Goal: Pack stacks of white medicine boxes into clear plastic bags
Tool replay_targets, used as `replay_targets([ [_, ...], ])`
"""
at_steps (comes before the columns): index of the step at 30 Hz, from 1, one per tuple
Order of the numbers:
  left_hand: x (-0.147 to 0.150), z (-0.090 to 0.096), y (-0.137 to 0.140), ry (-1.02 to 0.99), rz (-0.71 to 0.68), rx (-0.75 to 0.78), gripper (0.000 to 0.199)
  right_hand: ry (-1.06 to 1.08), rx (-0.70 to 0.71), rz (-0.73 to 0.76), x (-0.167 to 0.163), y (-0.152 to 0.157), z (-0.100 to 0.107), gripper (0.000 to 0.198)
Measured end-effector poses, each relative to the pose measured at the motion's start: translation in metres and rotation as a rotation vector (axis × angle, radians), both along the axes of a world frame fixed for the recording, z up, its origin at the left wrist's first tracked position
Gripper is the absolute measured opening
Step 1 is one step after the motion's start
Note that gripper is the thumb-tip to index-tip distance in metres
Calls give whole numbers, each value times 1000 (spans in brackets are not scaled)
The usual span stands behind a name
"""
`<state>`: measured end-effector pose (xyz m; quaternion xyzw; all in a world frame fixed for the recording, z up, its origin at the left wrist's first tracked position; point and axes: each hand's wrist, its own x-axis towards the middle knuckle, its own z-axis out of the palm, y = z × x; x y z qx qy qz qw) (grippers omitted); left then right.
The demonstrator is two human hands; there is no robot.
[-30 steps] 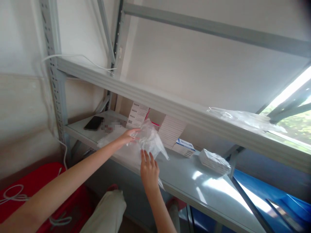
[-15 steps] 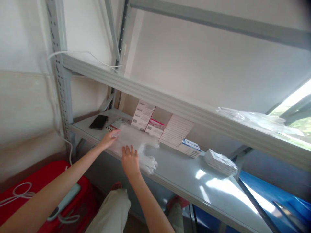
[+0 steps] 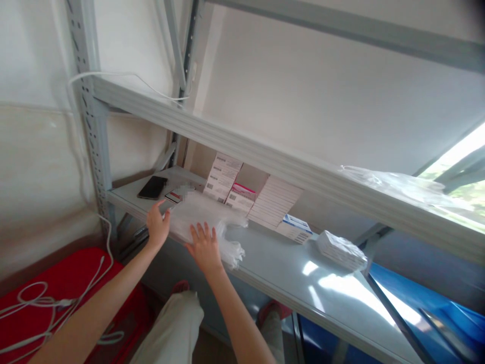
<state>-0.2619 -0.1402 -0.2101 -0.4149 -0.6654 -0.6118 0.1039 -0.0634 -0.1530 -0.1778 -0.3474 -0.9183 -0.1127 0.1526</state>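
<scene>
A clear plastic bag (image 3: 195, 208) with a crumpled handle end lies flat on the grey metal shelf (image 3: 278, 258). My right hand (image 3: 205, 248) rests on the bag, palm down with its fingers spread. At the bag's left edge is my left hand (image 3: 157, 225), thumb and forefinger apart and nothing seen between them. Whether it touches the plastic, I cannot tell. Just beyond it lie a black phone (image 3: 152, 187) and a flat, partly blurred item with a dark edge (image 3: 173, 196).
White labelled boxes (image 3: 223, 178) stand along the shelf's back, with a blue-and-white box (image 3: 294, 229) and a plastic-wrapped stack (image 3: 341, 251) to their right. The upper shelf beam (image 3: 235, 136) crosses above. White cables (image 3: 41, 302) lie on something red (image 3: 91, 260) at lower left.
My left hand has drawn back to the left from the bag's upper edge, and its fingers have parted. My right hand stays on the bag. The view has shifted slightly.
</scene>
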Motion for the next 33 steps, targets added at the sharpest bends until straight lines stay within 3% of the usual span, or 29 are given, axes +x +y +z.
replay_targets([
  [6, 13, -7, 1, -116, -99, 131, 29, -30, 20, 55, 4, 6, 2, 61],
  [11, 27, -3, 8, -196, -175, 253, 52, -77, 41, 70, 11, 12, 10, 61],
  [16, 29, 1, 2, -196, -91, 294, 55, -131, 51, 83, 18, 18, 16, 61],
  [19, 38, 23, -14, -26, 18, 226, 55, -134, 62, 110, 23, 17, 21, 60],
  [22, 49, 56, -20, 203, -195, 130, 58, -99, 73, 142, 26, 8, 32, 62],
  [25, 55, 76, 2, 431, -593, -68, 53, -14, 73, 86, 26, -8, 53, 51],
  [28, 53, 65, 41, 464, -824, -170, 46, 105, 30, -86, 21, -23, 67, 38],
  [30, 48, 46, 62, 467, -793, -243, 47, 175, -5, -158, 15, -28, 65, 39],
  [33, 39, 15, 79, 519, -648, -445, 51, 232, -50, -189, 7, -25, 44, 47],
])
